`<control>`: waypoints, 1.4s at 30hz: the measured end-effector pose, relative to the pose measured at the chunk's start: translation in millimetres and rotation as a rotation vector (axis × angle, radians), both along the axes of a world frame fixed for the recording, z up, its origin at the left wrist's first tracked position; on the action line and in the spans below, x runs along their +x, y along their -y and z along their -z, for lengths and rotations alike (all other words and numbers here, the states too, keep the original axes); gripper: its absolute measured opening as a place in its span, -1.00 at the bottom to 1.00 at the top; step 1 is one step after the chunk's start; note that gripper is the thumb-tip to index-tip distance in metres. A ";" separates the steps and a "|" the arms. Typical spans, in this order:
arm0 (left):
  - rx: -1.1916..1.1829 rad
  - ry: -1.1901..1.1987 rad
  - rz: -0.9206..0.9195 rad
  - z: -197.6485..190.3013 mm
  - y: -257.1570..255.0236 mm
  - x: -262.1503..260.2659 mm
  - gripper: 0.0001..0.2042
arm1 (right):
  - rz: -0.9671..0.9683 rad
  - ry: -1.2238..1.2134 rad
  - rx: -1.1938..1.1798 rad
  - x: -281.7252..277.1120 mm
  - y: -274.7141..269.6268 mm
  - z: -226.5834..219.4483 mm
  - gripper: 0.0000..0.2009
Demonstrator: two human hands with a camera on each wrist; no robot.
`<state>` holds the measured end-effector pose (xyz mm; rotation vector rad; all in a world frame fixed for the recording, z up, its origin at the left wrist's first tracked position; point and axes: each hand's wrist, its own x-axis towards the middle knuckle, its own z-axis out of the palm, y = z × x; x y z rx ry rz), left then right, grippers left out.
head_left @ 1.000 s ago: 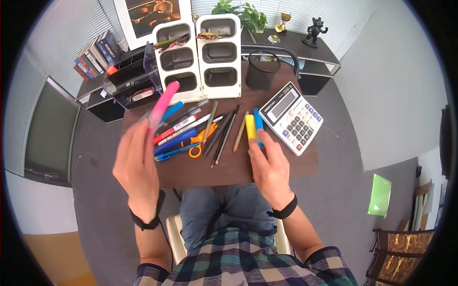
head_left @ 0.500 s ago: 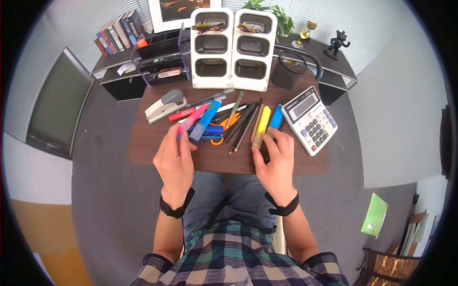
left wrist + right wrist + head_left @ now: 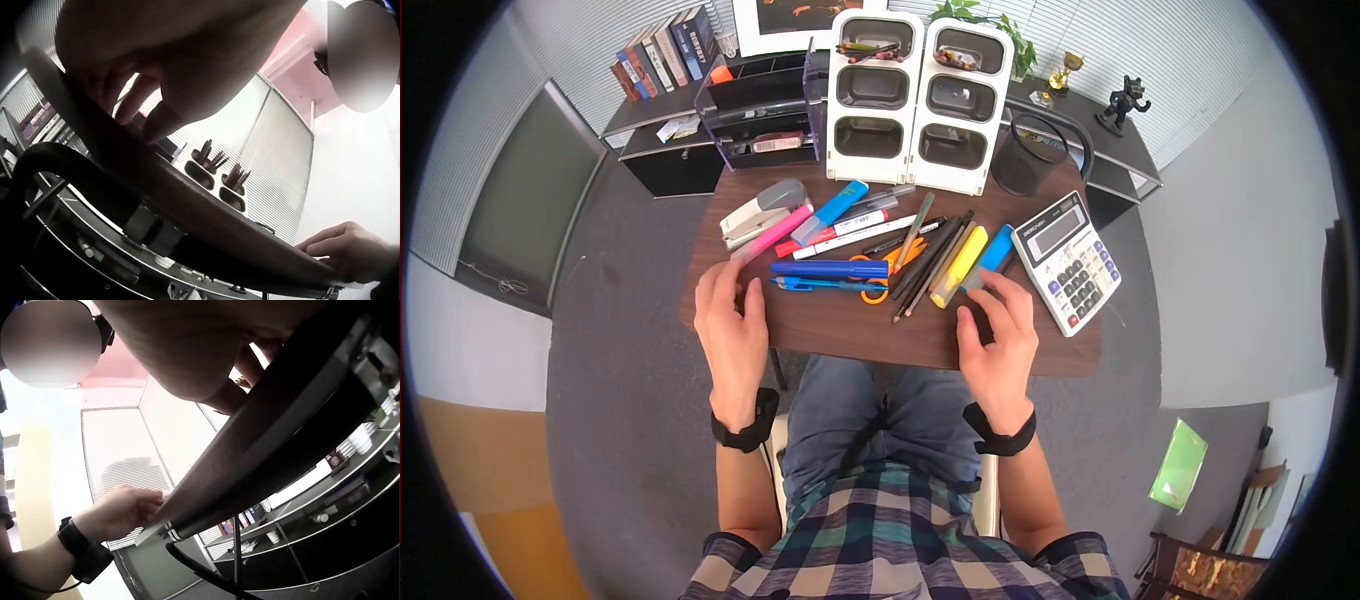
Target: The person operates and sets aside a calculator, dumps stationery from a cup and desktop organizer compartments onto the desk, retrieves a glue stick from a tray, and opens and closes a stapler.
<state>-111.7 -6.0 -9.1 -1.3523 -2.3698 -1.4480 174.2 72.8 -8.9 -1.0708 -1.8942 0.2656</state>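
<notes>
Both hands lie flat on the table (image 3: 840, 335), fingers straight and holding nothing. The left hand (image 3: 730, 330) touches the end of the pink marker (image 3: 772, 233), which lies beside the stapler (image 3: 752, 210); the right hand (image 3: 1000, 335) rests at the yellow marker (image 3: 960, 266) and blue marker (image 3: 992, 252), which lie side by side, seemingly grouped.
</notes>
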 end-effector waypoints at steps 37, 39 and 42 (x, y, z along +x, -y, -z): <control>0.267 -0.416 0.505 -109.6 -118.6 4.8 -0.70 | 0.046 0.314 0.246 -70.6 -204.0 -133.1 -0.66; 0.286 -0.395 0.529 -123.6 -141.9 7.5 -0.67 | 0.081 0.261 0.240 -73.9 -199.6 -140.6 -0.72; 0.269 -0.590 0.508 -139.5 -166.1 9.0 -0.49 | 0.175 0.196 0.194 -72.6 -202.2 -143.8 -0.64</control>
